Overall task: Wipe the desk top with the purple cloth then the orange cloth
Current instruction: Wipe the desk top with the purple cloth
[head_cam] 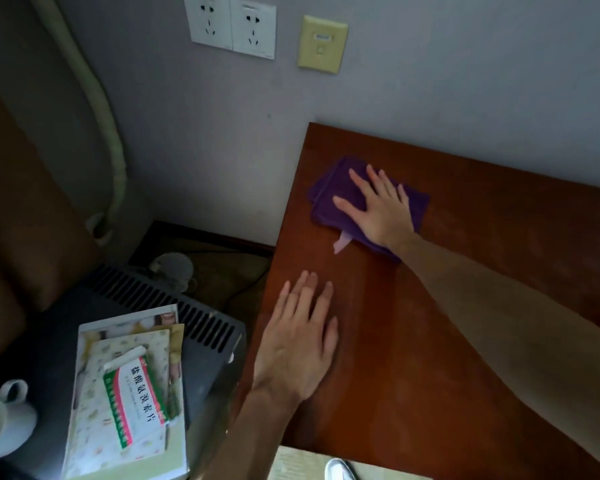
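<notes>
A folded purple cloth (329, 188) lies near the far left corner of the reddish-brown desk top (465, 299). My right hand (378, 206) presses flat on it, fingers straight and spread toward the wall. A pale tag sticks out from under the cloth's near edge. My left hand (300, 341) rests flat on the bare desk near its left edge, fingers straight. No orange cloth is in view.
The desk meets a grey wall with sockets (232, 26). Left of the desk stands a dark vented unit (160, 299) carrying papers and a medicine box (134, 393). A white cup (4, 420) sits at the far left. A padded pipe (108, 133) runs down the wall.
</notes>
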Demonstrator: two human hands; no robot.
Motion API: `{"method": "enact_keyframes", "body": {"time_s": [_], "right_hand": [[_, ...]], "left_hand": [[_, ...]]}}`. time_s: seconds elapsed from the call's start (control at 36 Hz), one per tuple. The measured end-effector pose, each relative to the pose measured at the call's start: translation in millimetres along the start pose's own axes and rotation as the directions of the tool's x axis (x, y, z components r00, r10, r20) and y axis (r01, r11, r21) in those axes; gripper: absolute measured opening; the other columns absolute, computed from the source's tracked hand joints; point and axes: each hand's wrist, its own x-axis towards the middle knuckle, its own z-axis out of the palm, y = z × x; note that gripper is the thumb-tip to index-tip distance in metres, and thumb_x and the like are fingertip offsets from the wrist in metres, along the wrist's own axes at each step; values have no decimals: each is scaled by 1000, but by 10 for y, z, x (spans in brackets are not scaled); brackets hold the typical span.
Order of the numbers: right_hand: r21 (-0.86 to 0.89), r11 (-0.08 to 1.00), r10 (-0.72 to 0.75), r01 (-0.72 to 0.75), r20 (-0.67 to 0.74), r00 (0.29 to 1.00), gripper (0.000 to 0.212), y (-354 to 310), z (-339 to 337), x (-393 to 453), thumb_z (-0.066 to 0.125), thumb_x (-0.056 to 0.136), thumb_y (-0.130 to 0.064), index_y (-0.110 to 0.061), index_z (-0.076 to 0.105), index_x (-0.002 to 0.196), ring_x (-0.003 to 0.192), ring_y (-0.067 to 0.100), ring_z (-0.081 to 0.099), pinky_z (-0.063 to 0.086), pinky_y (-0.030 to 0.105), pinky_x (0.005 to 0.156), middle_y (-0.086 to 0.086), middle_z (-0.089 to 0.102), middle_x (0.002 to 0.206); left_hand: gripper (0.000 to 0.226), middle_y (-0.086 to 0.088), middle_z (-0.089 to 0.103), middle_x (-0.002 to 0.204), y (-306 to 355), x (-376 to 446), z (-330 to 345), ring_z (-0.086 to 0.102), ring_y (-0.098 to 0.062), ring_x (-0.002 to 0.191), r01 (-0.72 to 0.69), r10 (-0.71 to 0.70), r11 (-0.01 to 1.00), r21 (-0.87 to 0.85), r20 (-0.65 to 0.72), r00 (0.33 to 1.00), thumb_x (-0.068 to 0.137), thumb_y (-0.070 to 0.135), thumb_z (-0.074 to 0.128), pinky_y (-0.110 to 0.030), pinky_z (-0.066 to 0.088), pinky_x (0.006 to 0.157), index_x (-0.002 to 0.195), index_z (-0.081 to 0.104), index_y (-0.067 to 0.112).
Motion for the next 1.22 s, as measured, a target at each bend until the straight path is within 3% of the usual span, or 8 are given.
{"method": "enact_keyframes", "body": {"time_s": [0.28, 0.44, 0.64, 0.75, 0.97, 1.08, 1.22], "right_hand": [[22, 998, 66, -66, -2, 998, 84, 431, -190, 1191, 34, 91, -84, -41, 21, 162, 159, 24, 10, 5, 54, 127, 2, 16, 172], [-35, 999, 12, -10, 50, 999, 86, 504, -217, 1211, 24, 93, -84, -38, 12, 164, 159, 25, 4, 0, 55, 126, 4, 8, 173], [-59, 998, -21, 24, 49, 999, 85, 470, -184, 161, 25, 92, -84, -40, 12, 164, 160, 22, 1, 2, 53, 127, 0, 6, 174], [-70, 995, -70, 74, 57, 996, 92, 471, -126, -890, 7, 84, -87, -42, 9, 163, 160, 22, 0, 2, 53, 127, -2, 5, 174], [-139, 988, -73, 70, -18, 997, 83, 500, -28, -2943, 20, 93, -82, -38, 21, 163, 159, 23, 13, 16, 56, 126, 0, 16, 172], [-138, 989, -59, 54, -32, 998, 83, 511, -35, -3159, 20, 92, -84, -41, 20, 162, 159, 20, 11, 16, 54, 126, -2, 15, 172], [-89, 995, -41, 37, -48, 998, 81, 681, -79, -2682, 24, 89, -85, -47, 21, 160, 159, 16, 9, 13, 51, 127, -7, 14, 172]], "left_hand": [[56, -8, 23, 165, -5, 38, -38, 10, -18, 154, -2, -14, 993, 117, 140, 990, 107, 48, 20, -41, 15, 120, 158, 21, 26], [56, -6, 21, 165, 16, 24, -49, 6, -16, 155, 3, -26, 987, 161, 140, 990, 107, 48, 19, -40, 14, 121, 158, 20, 26], [55, -6, 27, 163, 59, 18, -91, 11, -15, 154, 18, -33, 991, 131, 111, 993, 106, 47, 23, -39, 13, 124, 157, 27, 27], [55, -9, 32, 160, 91, 9, -98, 17, -18, 153, 18, -29, 993, 120, 88, 996, 105, 45, 24, -40, 14, 124, 155, 32, 24], [59, -18, 39, 156, 132, 4, -59, 29, -29, 149, 19, -32, 986, 164, 76, 997, 102, 43, 21, -48, 22, 122, 152, 39, 16], [62, -17, 35, 157, 274, 35, -68, 26, -29, 150, 61, -76, 984, 170, 85, 994, 100, 44, 17, -49, 19, 122, 153, 35, 15], [59, -12, 35, 158, 636, 142, 84, 25, -25, 150, 12, -20, 996, 85, 94, 995, 101, 42, 15, -47, 16, 123, 152, 36, 19]]}}
